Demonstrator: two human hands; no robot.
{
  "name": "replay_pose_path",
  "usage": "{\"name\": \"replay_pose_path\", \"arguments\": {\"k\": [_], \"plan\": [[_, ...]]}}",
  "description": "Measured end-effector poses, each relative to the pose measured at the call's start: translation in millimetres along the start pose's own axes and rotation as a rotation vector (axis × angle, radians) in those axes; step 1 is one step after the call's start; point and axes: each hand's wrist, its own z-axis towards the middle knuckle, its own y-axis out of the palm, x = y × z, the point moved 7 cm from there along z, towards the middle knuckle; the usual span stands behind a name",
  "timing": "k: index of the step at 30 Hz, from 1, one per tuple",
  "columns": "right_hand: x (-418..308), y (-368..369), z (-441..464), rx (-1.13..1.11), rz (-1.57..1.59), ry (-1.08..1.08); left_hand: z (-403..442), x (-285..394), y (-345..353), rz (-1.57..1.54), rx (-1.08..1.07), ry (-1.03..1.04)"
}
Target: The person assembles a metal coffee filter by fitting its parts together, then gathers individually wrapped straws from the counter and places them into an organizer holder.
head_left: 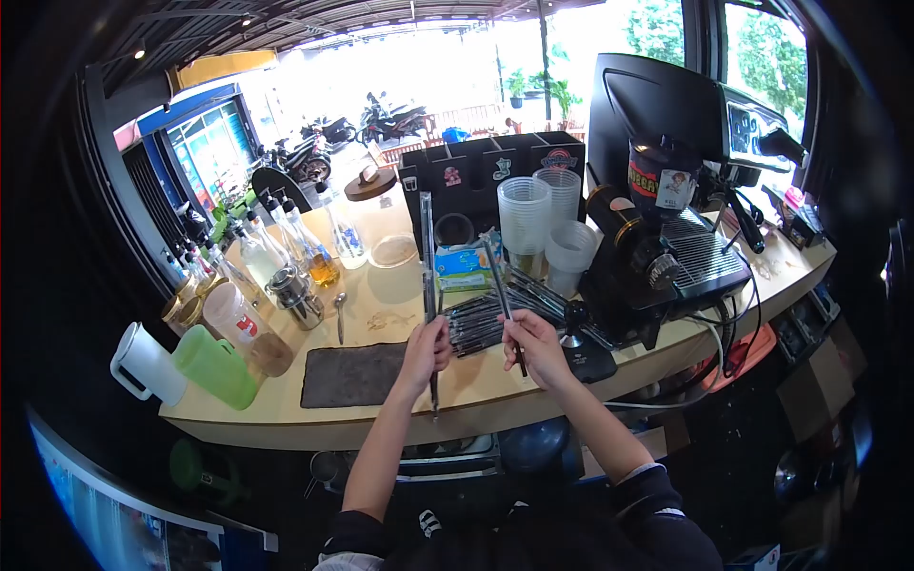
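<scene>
My left hand (pixel 426 354) is closed around a few long black straws (pixel 427 238), which look wrapped in clear plastic and stand almost upright. In my right hand (pixel 535 348) a single black straw (pixel 497 271) is pinched, leaning to the left at its top. Between and behind the hands lies a pile of similar straws (pixel 473 324) on the wooden counter (pixel 286 419). A blue and yellow packet (pixel 466 269) sits just beyond the pile. Below my left forearm's side of the pile, a dark mat (pixel 347 375) lies flat.
Stacked clear cups (pixel 524 214) stand behind the pile, before a black divided organizer (pixel 495 171). An espresso machine (pixel 647 105) and a grinder (pixel 619 214) fill the right. Pitchers (pixel 217 366), syrup bottles (pixel 309 249), a metal pitcher (pixel 297 300) and a spoon (pixel 340 317) are at left.
</scene>
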Motion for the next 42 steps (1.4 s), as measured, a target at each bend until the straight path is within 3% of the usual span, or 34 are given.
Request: {"name": "replay_pose_path", "arguments": {"k": [16,19,21,23,25,27,28,30,35,36,38,40,42], "plan": [[-32,22,-31,-0.091,-0.219,-0.107,3,13,50,-0.295,-0.282,0.121],[-28,25,-30,-0.063,-0.203,-0.139,0,18,59,-0.214,-0.279,0.245],[-24,30,-29,-0.040,-0.200,-0.148,-5,22,59,-0.095,-0.135,0.347],[-19,37,-29,0.008,-0.252,-0.143,-3,21,62,-0.028,-0.145,0.423],[-16,49,-27,-0.008,-0.387,-0.219,-2,27,52,0.216,0.149,0.513],[-23,59,-27,0.039,-0.668,-0.431,-2,29,40,0.176,0.206,0.506],[-26,67,-27,0.024,-0.837,-0.437,-2,28,34,0.152,0.167,0.422],[-12,71,-19,0.021,-0.838,-0.382,-3,32,25,0.118,0.105,0.304],[42,93,6,-0.148,-0.701,-0.148,2,48,4,-0.052,0.018,0.308],[42,102,10,-0.135,-0.744,-0.234,3,50,0,-0.158,0.013,0.312],[55,110,18,-0.130,-0.727,-0.178,6,51,-18,-0.291,-0.055,0.312],[71,114,25,-0.123,-0.710,-0.120,4,52,-32,-0.158,-0.049,0.351],[74,126,28,-0.164,-0.830,-0.232,-1,55,-44,0.022,-0.043,0.379]]}}
